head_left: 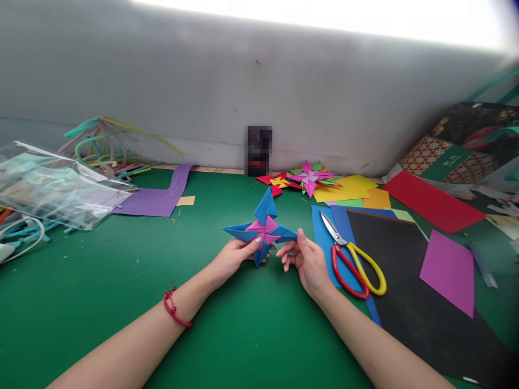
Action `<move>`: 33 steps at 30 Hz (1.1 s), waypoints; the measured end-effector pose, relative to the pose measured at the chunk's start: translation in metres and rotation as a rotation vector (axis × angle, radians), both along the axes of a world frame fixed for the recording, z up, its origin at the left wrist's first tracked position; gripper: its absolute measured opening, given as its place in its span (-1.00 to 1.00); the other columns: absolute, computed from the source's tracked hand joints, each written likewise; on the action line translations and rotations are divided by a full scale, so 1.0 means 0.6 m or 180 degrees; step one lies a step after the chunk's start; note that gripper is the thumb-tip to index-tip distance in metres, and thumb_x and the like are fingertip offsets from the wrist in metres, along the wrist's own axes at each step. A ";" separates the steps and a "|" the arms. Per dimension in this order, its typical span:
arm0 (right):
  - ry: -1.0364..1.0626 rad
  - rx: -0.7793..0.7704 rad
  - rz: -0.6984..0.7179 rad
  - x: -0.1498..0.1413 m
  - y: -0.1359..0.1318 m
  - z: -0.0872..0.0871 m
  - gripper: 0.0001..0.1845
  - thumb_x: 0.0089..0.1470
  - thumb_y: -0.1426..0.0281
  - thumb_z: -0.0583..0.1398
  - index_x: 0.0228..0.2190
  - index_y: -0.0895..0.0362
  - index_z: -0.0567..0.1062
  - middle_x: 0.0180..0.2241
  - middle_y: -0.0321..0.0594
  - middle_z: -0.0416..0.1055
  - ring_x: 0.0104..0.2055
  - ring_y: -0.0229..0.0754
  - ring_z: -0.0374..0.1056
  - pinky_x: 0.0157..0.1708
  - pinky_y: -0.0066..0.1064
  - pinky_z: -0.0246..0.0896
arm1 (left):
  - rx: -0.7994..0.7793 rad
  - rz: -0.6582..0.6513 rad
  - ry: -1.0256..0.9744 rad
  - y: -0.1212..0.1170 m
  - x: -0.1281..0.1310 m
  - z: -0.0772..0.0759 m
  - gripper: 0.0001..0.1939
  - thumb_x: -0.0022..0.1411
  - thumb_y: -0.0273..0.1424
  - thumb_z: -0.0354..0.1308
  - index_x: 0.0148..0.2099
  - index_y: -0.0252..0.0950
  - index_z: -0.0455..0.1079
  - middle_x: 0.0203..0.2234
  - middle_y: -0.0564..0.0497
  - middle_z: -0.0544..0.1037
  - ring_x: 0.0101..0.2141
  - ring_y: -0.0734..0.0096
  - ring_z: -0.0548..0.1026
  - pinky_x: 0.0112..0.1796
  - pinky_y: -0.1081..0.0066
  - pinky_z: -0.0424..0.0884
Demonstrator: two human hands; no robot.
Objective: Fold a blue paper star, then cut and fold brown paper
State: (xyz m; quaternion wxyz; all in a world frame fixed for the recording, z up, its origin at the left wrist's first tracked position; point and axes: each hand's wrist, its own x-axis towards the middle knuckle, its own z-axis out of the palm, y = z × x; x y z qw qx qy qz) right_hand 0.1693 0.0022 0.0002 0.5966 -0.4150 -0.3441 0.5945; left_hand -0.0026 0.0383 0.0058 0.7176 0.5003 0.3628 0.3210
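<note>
A four-pointed folded paper star (265, 219), blue with a pink centre, is held up over the green table. My left hand (239, 253) grips its lower left side, the thumb pressed on the pink middle and the fingers hidden behind. With thumb and forefinger, my right hand (306, 262) pinches the tip of the right blue point; its other fingers curl loosely below. Just right of that hand, scissors (351, 259) with one red and one yellow handle lie slightly open on blue and black paper.
Finished paper stars (308, 177) and yellow sheets (344, 188) lie at the back. Black paper (409, 281), a purple sheet (450, 273) and a red sheet (433, 201) cover the right. On the left are purple paper (152, 201), a clear plastic bag (60, 183) and pipe cleaners (101, 146).
</note>
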 end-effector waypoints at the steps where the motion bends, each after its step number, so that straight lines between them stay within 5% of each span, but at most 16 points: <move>1: -0.0021 0.0025 -0.0044 0.000 0.000 0.000 -0.58 0.07 0.18 0.05 -0.60 0.24 0.42 -0.57 -0.10 0.45 -0.61 -0.26 0.30 -0.71 -0.48 0.22 | -0.0002 0.0016 -0.0019 0.000 0.000 0.000 -0.61 0.11 -0.19 0.08 -0.16 -0.42 0.42 -0.29 -0.14 0.52 -0.30 0.27 0.46 -0.25 0.32 0.38; 9: 0.0072 0.0168 -0.0047 0.002 -0.002 -0.004 -0.67 0.10 0.24 0.04 -0.37 0.23 0.47 -0.53 -0.11 0.48 -0.58 -0.25 0.34 -0.66 -0.45 0.26 | -0.0027 0.0009 -0.0010 0.000 0.000 -0.002 -0.59 0.10 -0.19 0.09 -0.14 -0.42 0.41 -0.26 -0.15 0.52 -0.30 0.24 0.48 -0.26 0.31 0.39; 21: 0.0010 0.0144 -0.0130 -0.003 -0.001 -0.002 -0.71 0.00 0.28 0.16 -0.26 0.20 0.45 -0.48 -0.13 0.49 -0.51 -0.24 0.36 -0.61 -0.45 0.29 | -0.0025 0.0088 -0.0066 -0.001 0.001 0.000 -0.60 0.13 -0.20 0.07 -0.12 -0.43 0.40 -0.27 -0.14 0.52 -0.33 0.31 0.47 -0.22 0.30 0.38; 33: 0.0140 0.0208 -0.0045 -0.002 -0.002 -0.001 -0.62 0.11 0.21 0.01 -0.24 0.24 0.43 -0.43 -0.03 0.49 -0.47 -0.19 0.38 -0.56 -0.39 0.30 | -0.0010 0.0076 -0.0027 0.000 0.001 -0.001 -0.58 0.09 -0.17 0.09 -0.14 -0.42 0.41 -0.29 -0.12 0.53 -0.29 0.25 0.46 -0.19 0.27 0.38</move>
